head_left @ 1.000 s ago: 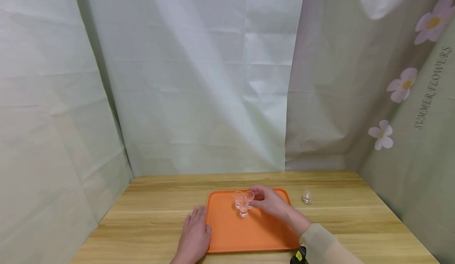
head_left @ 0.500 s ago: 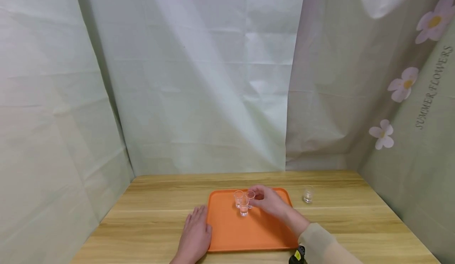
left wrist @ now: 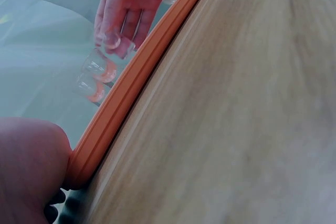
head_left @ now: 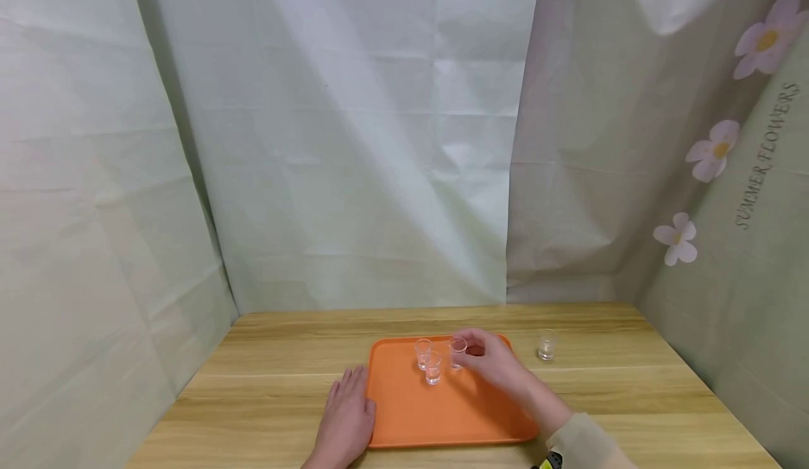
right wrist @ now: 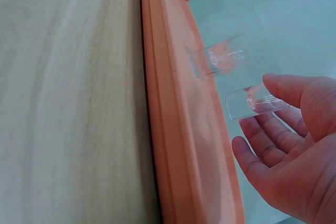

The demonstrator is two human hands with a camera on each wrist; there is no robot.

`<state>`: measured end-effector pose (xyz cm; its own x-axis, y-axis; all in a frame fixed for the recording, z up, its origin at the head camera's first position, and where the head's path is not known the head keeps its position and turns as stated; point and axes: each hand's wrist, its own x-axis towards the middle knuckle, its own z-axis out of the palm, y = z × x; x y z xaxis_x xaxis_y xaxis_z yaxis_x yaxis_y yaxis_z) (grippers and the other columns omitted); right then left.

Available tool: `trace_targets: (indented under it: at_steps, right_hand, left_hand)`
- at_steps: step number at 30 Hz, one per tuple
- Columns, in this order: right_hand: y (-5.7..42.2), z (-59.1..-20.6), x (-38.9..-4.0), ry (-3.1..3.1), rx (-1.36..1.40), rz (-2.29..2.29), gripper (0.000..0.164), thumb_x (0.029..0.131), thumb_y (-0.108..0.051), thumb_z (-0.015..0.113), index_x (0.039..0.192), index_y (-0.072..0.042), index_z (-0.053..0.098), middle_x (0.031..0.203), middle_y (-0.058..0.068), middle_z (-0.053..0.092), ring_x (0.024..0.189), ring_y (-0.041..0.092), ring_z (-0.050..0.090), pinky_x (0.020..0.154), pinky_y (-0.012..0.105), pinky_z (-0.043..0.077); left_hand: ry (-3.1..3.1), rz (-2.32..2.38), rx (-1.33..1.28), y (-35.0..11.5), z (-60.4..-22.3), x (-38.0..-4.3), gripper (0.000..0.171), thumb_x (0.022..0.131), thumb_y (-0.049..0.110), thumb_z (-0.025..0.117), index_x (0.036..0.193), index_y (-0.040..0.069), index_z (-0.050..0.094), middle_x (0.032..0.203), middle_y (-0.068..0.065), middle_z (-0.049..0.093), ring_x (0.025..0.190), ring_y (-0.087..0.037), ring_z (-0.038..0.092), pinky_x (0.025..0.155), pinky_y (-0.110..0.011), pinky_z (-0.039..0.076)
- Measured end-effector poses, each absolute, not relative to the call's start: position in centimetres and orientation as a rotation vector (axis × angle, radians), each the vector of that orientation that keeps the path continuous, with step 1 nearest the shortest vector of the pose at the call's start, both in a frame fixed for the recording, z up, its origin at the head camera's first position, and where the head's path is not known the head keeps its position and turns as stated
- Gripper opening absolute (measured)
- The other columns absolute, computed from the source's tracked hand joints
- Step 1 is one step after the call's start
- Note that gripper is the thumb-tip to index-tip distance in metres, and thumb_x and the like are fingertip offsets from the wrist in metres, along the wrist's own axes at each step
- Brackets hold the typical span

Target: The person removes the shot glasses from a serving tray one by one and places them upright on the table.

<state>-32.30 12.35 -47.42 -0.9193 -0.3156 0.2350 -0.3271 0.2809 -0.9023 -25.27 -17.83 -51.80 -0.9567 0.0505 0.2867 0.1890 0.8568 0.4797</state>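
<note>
My right hand [head_left: 496, 365] pinches a small clear shot glass [head_left: 457, 361] between thumb and fingers, over the back part of an orange tray [head_left: 436, 423]. In the right wrist view the thumb lies on one side of this held glass [right wrist: 244, 103] and fingers on the other. Two more shot glasses stand upright close together on the tray: a rear one [head_left: 422, 357] and a nearer one [head_left: 432, 372], both left of the held glass. My left hand [head_left: 346, 413] rests with straight fingers along the tray's left edge, its thumb side touching the rim [left wrist: 113, 106].
Another clear shot glass [head_left: 546, 348] stands on the wooden table [head_left: 265, 385], right of the tray's back corner. Pale cloth curtains [head_left: 354, 174] hang behind the table and on both sides, with printed flowers on the right one.
My right hand has moved a little to the right with its shot glass, widening the gap from the other two on the tray. The left hand stays put.
</note>
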Motion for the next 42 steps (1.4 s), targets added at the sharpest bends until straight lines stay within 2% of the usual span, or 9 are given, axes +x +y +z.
trace_targets:
  at_steps: [21,34,42]
  right_hand:
    - [17.1,-45.9,-29.8,-2.514,0.628,1.782,0.037,0.102,-0.015,0.08,0.132,0.004,0.07,0.121,0.011,0.074,0.113,0.027,0.07,0.093,0.025,0.06]
    - [19.5,-44.2,-30.3,-2.517,0.556,1.75,0.039,0.102,-0.016,0.08,0.135,0.003,0.069,0.124,0.013,0.073,0.115,0.027,0.07,0.09,0.027,0.062]
    - [21.3,-43.4,-30.9,-2.538,0.441,1.659,0.042,0.103,-0.021,0.081,0.137,0.002,0.069,0.127,0.012,0.074,0.117,0.027,0.07,0.093,0.028,0.06]
  left_hand:
    - [-2.802,-0.771,-0.167,-17.6,-51.5,-25.3,0.056,0.103,0.006,0.058,0.155,-0.014,0.052,0.162,-0.033,0.05,0.155,-0.054,0.039,0.129,-0.071,0.025]
    - [-2.785,-0.758,-0.183,-17.7,-51.5,-25.3,0.057,0.102,0.006,0.06,0.155,-0.015,0.051,0.16,-0.034,0.051,0.154,-0.054,0.041,0.128,-0.07,0.027]
    - [-2.793,-0.772,-0.167,-17.7,-51.5,-25.4,0.057,0.102,0.006,0.059,0.155,-0.014,0.051,0.161,-0.033,0.05,0.156,-0.053,0.039,0.13,-0.07,0.024]
